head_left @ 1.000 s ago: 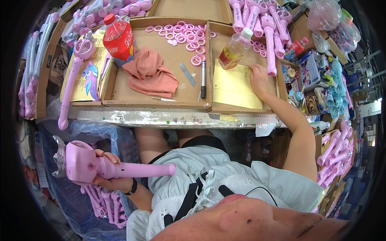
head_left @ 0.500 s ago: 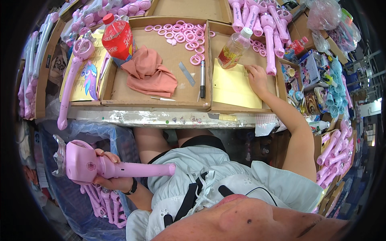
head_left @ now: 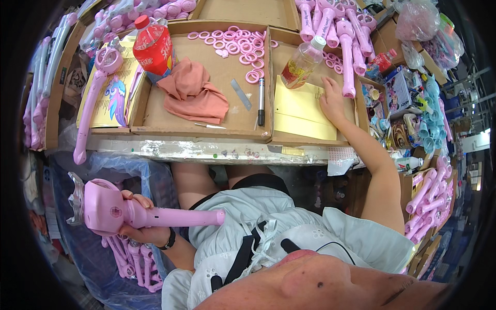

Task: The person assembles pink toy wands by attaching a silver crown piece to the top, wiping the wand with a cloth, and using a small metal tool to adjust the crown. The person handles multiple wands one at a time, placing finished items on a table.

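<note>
My left hand (head_left: 143,225) is wrapped round the neck of a pink toy wand (head_left: 181,217), held level above a bin lined with blue plastic. The wand's wide head is at the left end and carries a clear, crown-like piece (head_left: 77,198). Over the worktable, my right hand (head_left: 334,101) lies with its fingers stretched out at the right edge of a yellow paper sheet (head_left: 302,118), holding nothing that I can see. A drink bottle with a white cap (head_left: 303,62) stands on the sheet's far edge.
Cardboard trays (head_left: 206,132) hold pink rings (head_left: 232,47), a salmon cloth (head_left: 194,93), a marker (head_left: 261,103) and a metal strip (head_left: 241,94). A red-labelled bottle (head_left: 153,47) stands at left, near another wand (head_left: 93,108). More wands lie in the lined bin (head_left: 129,170) and at right.
My right hand has shifted slightly, its fingers drawing back from the sheet's far right corner to lie along its edge. My left hand and the wand stay nearly still.
</note>
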